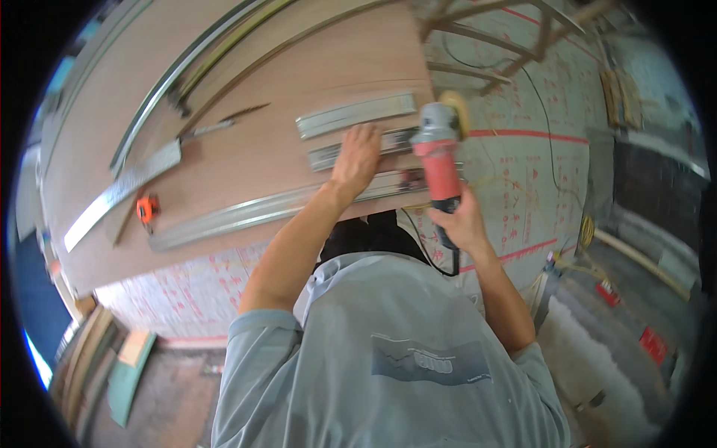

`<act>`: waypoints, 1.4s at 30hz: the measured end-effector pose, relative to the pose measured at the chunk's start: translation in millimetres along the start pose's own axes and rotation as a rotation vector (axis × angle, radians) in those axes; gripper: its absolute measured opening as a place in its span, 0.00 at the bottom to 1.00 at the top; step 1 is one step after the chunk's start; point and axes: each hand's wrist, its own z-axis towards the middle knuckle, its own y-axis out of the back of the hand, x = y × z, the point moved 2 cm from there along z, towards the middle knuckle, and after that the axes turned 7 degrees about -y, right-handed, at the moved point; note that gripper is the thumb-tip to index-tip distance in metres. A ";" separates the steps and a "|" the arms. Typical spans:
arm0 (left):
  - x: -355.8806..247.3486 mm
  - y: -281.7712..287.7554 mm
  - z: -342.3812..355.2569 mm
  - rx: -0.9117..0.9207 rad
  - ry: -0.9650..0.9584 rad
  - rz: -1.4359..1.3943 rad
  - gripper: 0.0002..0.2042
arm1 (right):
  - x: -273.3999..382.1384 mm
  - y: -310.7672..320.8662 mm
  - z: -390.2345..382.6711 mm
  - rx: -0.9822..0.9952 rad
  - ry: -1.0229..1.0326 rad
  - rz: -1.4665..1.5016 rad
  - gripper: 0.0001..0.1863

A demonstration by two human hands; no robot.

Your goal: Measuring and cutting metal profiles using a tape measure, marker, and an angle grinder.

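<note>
My right hand [466,222] is wrapped round the rear of a red and grey angle grinder [438,160] at the right edge of the wooden board. The grinder's yellowish disc [455,113] is blurred and stands beside the end of a short metal channel [325,157]. On that channel presses my left hand [360,158], its fingers close together and gripping it. Another short metal channel [357,114] lies just beyond, apart from my hand. Nearer to me, a long metal channel [246,213] runs along the board's front edge, partly beneath my left forearm.
The wooden board [246,149] holds an orange tape measure [147,210], a wide metal strip [123,196], a hammer [179,101] and long metal profiles [175,75] at left. A wooden frame [485,45] stands far right. Cables [551,142] cross the printed floor sheet [523,175].
</note>
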 end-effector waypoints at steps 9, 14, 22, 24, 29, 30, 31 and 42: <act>-7.2 11.4 10.0 0.071 -0.027 -0.061 0.30 | -7.9 -34.7 4.1 -0.109 -0.009 -0.071 0.28; -11.5 15.3 10.4 0.059 -0.004 -0.054 0.31 | -9.2 -41.3 4.0 -0.044 -0.099 -0.050 0.30; -10.7 12.8 10.0 0.081 -0.032 -0.022 0.32 | -13.6 -43.1 4.0 -0.040 -0.066 0.015 0.28; -12.7 12.8 10.9 0.075 -0.042 -0.033 0.32 | -12.5 -42.2 4.5 -0.048 -0.055 0.006 0.28; -10.9 13.8 9.7 0.065 -0.029 -0.044 0.31 | -8.7 -39.6 2.7 0.019 -0.125 0.021 0.30; -10.3 13.7 9.3 0.064 -0.029 -0.044 0.31 | -11.2 -40.7 1.9 0.018 -0.124 0.020 0.30; -9.9 13.3 9.4 0.097 0.010 -0.056 0.31 | -13.2 -42.4 0.9 0.012 -0.095 0.061 0.30; -10.1 12.3 9.2 0.037 -0.081 0.010 0.30 | -29.3 -41.6 -25.8 -0.019 -0.084 0.040 0.26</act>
